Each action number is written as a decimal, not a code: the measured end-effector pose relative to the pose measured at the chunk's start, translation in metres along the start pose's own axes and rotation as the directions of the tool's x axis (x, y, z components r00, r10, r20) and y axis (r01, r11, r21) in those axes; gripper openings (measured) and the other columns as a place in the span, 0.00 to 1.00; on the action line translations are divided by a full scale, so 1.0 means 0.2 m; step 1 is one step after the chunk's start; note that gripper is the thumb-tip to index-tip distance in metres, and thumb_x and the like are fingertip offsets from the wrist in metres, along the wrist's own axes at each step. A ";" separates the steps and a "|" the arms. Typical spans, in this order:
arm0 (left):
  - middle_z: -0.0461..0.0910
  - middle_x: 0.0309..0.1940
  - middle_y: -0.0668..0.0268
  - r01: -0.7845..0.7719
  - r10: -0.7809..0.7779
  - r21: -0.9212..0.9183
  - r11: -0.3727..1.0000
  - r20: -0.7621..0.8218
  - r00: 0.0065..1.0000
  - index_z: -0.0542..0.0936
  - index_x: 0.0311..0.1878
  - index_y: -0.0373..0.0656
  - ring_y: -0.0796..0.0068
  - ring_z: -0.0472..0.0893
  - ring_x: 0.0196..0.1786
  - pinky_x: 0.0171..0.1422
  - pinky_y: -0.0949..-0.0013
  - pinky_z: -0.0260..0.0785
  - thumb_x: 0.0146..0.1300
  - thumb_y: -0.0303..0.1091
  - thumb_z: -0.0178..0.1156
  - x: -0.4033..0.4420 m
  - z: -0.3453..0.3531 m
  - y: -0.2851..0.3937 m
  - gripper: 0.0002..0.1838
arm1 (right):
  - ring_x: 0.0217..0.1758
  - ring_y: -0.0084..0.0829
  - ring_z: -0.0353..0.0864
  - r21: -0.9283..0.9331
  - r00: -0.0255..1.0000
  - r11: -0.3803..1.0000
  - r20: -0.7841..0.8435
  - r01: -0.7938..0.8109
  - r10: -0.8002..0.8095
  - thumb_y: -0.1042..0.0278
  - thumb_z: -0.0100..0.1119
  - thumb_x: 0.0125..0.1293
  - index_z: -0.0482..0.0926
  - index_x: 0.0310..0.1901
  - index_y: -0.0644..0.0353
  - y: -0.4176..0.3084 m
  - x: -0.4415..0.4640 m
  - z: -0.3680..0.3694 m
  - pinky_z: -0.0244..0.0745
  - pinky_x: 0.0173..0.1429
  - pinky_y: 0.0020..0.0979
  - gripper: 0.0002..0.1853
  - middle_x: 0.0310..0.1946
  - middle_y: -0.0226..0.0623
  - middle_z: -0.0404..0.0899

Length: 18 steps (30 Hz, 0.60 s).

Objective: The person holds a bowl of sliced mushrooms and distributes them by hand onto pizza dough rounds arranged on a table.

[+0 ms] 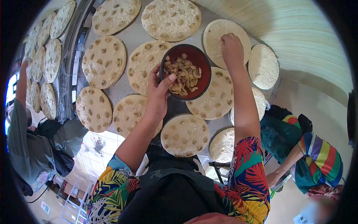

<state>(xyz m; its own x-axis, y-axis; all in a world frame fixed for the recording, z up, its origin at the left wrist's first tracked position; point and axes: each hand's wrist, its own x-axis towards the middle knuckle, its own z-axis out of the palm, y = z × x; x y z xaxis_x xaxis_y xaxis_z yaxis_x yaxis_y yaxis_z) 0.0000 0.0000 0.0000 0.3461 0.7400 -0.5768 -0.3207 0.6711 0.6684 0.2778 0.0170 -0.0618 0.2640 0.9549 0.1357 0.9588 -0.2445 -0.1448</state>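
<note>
A dark bowl with a red inside (203,61) is held by my left hand (159,91), thumb over the rim. Sliced mushrooms (182,74) lie in the bowl. My right hand (232,46) is over a round flat dough (216,41) at the upper right, its fingers bunched and pointing down; what they hold, if anything, is hidden. Only a slice or so shows on that dough near its upper left edge. Several other rounds, such as the one below the bowl (184,135), carry spaced mushroom slices. A round at the right (263,67) has no slices.
The rounds lie on a grey table (132,31). At the left, a person in grey (33,149) reaches to another table with rounds. A person in striped clothing (322,158) is at the lower right. A pale curved wall (309,33) borders the upper right.
</note>
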 end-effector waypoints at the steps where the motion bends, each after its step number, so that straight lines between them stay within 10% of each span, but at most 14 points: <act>1: 0.68 0.58 0.57 -0.007 0.007 -0.005 1.000 0.005 1.000 0.56 0.67 0.41 0.67 0.72 0.59 0.62 0.64 0.67 0.55 0.37 0.66 0.00 0.00 0.00 0.40 | 0.44 0.44 0.78 0.048 0.999 0.998 -0.029 0.033 -0.032 0.72 0.59 0.54 0.81 0.37 0.60 0.00 -0.02 0.01 0.73 0.48 0.38 0.08 0.37 0.47 0.79; 11: 0.70 0.52 0.62 -0.004 0.004 0.009 1.000 0.002 1.000 0.58 0.66 0.40 0.71 0.74 0.54 0.58 0.66 0.69 0.57 0.35 0.64 -0.01 0.01 -0.01 0.36 | 0.35 0.38 0.81 0.548 0.924 0.790 -0.076 -0.275 0.375 0.76 0.56 0.58 0.82 0.38 0.63 0.01 -0.18 -0.31 0.75 0.42 0.33 0.08 0.36 0.43 0.81; 18: 0.71 0.50 0.64 -0.021 0.021 -0.031 0.999 0.030 0.999 0.59 0.66 0.41 0.75 0.75 0.50 0.55 0.70 0.70 0.57 0.34 0.64 0.00 0.02 -0.01 0.35 | 0.33 0.34 0.80 0.409 0.977 0.897 -0.054 -0.167 0.206 0.75 0.59 0.58 0.82 0.39 0.63 -0.15 -0.17 -0.35 0.75 0.39 0.28 0.07 0.34 0.40 0.81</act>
<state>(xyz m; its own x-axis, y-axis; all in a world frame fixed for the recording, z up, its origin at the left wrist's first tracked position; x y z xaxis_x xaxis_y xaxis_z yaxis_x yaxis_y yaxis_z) 0.0045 -0.0011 0.0002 0.3652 0.7525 -0.5481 -0.3552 0.6568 0.6651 0.2482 -0.0200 0.0065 0.4612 0.8736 0.1555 0.7732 -0.3097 -0.5533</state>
